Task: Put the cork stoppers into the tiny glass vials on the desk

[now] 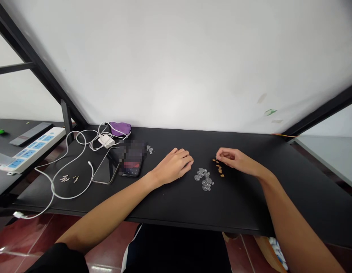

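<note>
At the far left, on a lower dark surface, lies a white power strip (pixel 30 149) with blue sockets, next to a flat dark bar (pixel 30 133). On the black desk (pixel 244 204), a white cable (pixel 68 198) loops loosely around a few small metallic pieces (pixel 65 178). Further right, the cable tangles near a white charger (pixel 106 141), which lies just in front of a crumpled purple cloth (pixel 120 129).

Two smartphones sit side by side: a dark one (pixel 106 168) and another (pixel 132 163), partly pixelated and overlapping it. Just past them is a small pair of clear plastic bits (pixel 150 149).

The left hand (pixel 174 165) rests palm down on the desk, relaxed and loosely curled, with nothing visible in it. Its fingers sit just beside a cluster of clear plastic parts (pixel 203 179), which lies between the two hands.

Right of that cluster is a small scatter of orange-brown pieces (pixel 219 167), set in a rough column. The right hand (pixel 235 159) reaches in from the right, with its fingertips (pixel 218 157) bunched together at the top of the scatter. The pictures do not show whether they are pinching a piece.
</note>
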Available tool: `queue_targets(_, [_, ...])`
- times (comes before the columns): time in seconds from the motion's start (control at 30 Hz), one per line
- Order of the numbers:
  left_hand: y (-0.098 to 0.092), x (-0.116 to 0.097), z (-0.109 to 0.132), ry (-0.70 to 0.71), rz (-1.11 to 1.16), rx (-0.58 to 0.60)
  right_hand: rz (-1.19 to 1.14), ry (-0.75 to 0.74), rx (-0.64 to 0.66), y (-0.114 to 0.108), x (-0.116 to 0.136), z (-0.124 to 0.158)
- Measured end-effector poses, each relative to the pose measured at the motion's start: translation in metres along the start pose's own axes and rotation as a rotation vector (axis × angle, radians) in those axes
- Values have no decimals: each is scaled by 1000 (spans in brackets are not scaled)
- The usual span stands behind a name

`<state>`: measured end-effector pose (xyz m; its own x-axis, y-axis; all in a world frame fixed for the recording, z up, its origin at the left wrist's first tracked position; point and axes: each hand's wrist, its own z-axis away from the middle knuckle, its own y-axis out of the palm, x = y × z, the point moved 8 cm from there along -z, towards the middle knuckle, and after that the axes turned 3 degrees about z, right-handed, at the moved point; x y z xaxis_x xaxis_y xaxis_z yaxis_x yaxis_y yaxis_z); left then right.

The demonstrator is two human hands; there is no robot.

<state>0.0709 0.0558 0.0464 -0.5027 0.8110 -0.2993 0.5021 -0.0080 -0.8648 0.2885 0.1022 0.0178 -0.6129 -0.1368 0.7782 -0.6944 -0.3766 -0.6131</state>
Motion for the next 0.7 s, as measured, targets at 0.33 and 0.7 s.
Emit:
queue_targets(0.33, [-3,-1,1,-22,12,-11,2,0,-4,-1,-2,0])
queue_targets(0.7, [-7,0,0,-38,19,-37,-10,-7,8,1,1,0])
